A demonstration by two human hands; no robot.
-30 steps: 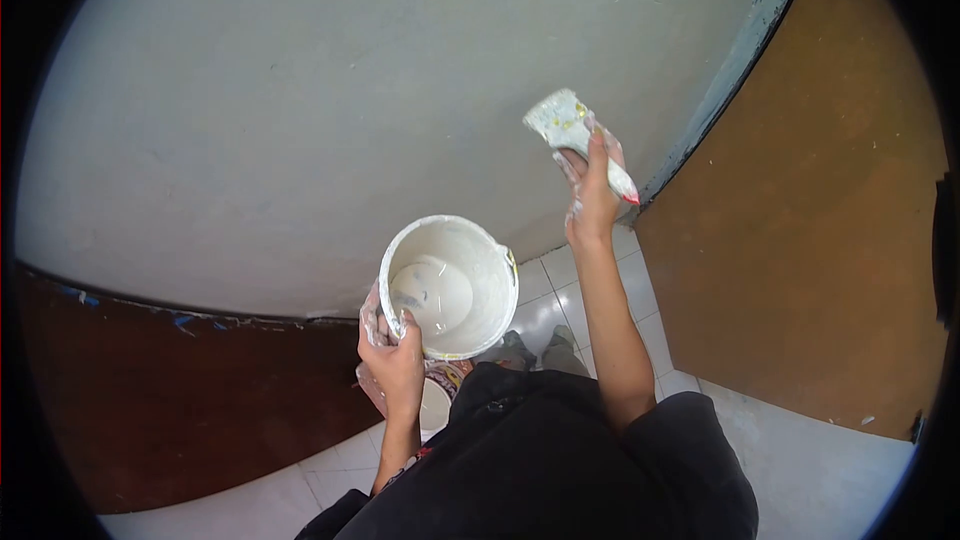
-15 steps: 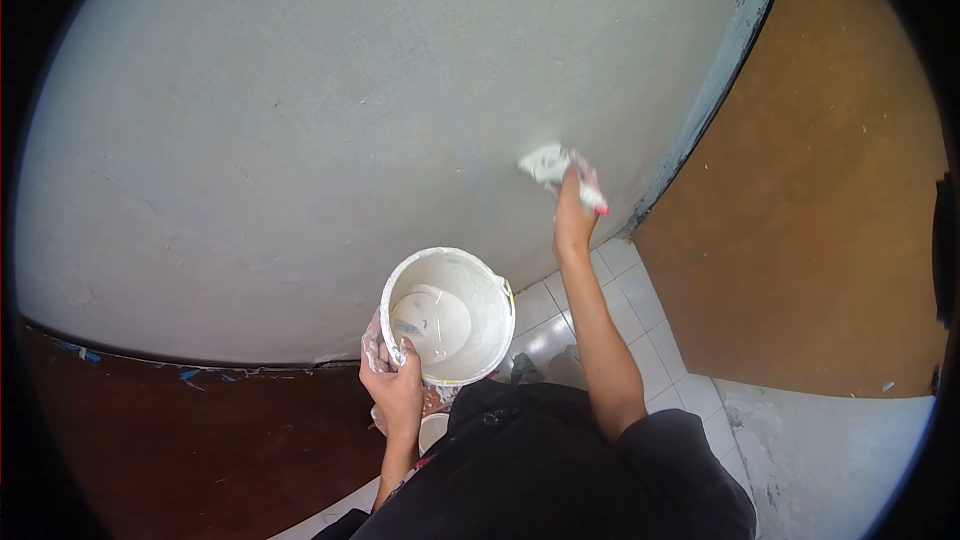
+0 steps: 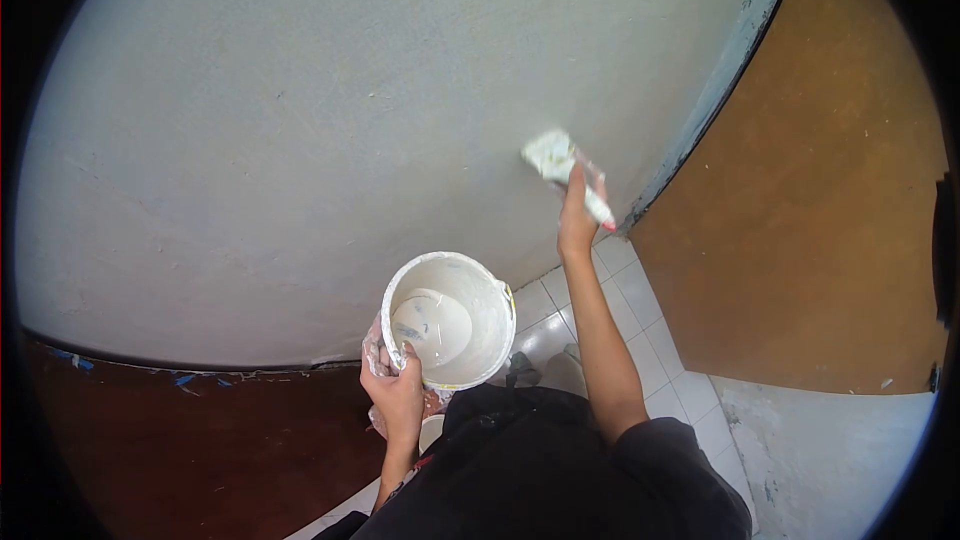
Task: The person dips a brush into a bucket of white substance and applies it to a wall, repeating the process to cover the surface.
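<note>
My right hand (image 3: 579, 215) is closed around the handle of a wide paintbrush (image 3: 551, 155), whose head is coated in white paint. The brush's bristles are at the pale grey wall (image 3: 300, 140), and its handle ends in a red tip. In front of my body, my left hand (image 3: 393, 377) grips the rim of a white bucket (image 3: 490, 330), thumb inside and fingers outside. White paint (image 3: 440, 325) covers the bucket's bottom. Paint is smeared over the left fingers and the rim.
A brown door-like panel (image 3: 800, 190) stands to the right, beside a chipped blue-grey frame strip (image 3: 730, 80). Dark red-brown surface (image 3: 200, 440) lies at lower left. White floor tiles (image 3: 630, 310) show below the wall. Another white container (image 3: 431, 431) is partly hidden beneath the bucket.
The right hand and paintbrush have shifted slightly at the wall, with the handle now angled further down and right. The left hand and bucket stay almost in place.
</note>
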